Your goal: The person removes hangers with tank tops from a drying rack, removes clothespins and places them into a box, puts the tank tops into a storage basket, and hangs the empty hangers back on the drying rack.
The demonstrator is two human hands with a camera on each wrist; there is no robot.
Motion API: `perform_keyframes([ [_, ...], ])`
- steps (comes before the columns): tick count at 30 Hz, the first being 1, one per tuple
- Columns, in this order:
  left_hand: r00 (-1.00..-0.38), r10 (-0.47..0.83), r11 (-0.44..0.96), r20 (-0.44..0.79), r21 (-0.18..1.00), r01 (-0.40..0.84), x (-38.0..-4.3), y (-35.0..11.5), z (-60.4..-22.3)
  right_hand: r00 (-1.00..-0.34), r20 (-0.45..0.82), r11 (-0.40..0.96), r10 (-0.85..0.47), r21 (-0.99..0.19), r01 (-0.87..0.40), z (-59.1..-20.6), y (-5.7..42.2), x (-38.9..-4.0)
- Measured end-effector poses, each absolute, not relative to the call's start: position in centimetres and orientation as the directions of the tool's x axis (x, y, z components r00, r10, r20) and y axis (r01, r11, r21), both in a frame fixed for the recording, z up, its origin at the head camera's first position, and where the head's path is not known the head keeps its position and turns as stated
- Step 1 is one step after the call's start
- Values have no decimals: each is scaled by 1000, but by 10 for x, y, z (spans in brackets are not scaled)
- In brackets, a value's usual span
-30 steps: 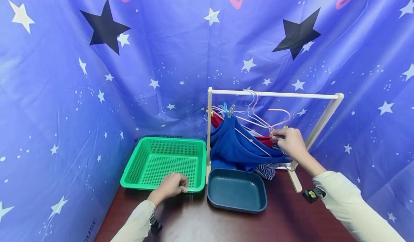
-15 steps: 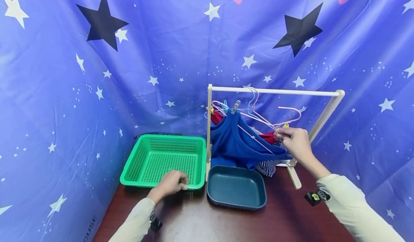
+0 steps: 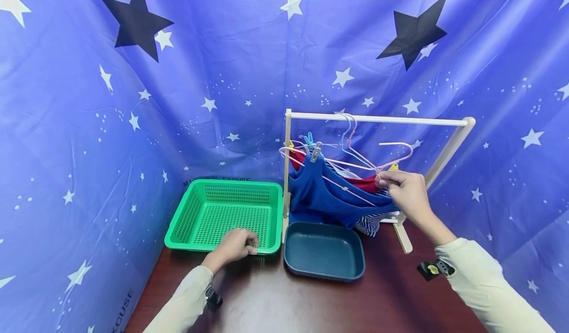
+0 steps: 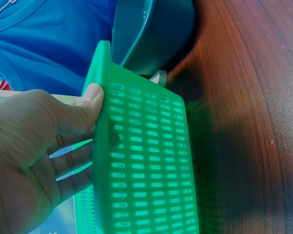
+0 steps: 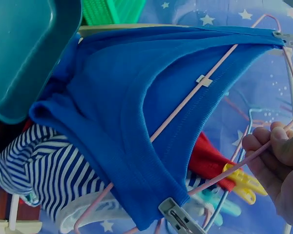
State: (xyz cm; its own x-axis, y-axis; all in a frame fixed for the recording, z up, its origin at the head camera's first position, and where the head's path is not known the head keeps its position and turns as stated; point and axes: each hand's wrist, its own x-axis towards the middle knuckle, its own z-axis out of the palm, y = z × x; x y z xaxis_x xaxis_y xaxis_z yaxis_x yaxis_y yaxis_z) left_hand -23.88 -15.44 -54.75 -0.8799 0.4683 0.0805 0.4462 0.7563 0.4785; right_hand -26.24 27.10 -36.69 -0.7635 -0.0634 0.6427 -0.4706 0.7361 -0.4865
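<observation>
My right hand [image 3: 405, 190] pinches a pink clothes hanger [image 5: 185, 103] just below its hook. On that hanger hangs a blue sleeveless top [image 3: 320, 197], one shoulder held by a grey clothespin [image 3: 316, 153] and the other by a second grey clothespin [image 5: 178, 217]. The hanger's hook is free of the rack's rod. At the front rim of a green perforated basket [image 3: 188, 247], my left hand [image 3: 237, 243] grips the edge. In the left wrist view its thumb lies on the rim, with the fingers on the inner side.
Behind the blue top stands a wooden rack [image 3: 422, 120] with other hangers on its rod. A striped garment [image 5: 63, 168] and a red one [image 5: 205, 158] with a yellow clothespin [image 5: 244, 184] hang behind. A dark blue tub [image 3: 322, 276] stands right of the basket.
My right hand has shifted slightly right with the hanger. Over the last half second the top's left shoulder has swung back left and down. My left hand stays on the basket rim.
</observation>
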Motion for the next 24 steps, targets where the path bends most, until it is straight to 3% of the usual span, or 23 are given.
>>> perform_keyframes([
  [16, -886, 459, 757, 73, 491, 432, -239, -154, -547, -730, 628, 768, -267, -319, -556, -364, 226, -267],
  [24, -889, 452, 755, 73, 500, 425, -236, -154, -546, -764, 568, 783, -306, -306, -542, -365, 208, -277],
])
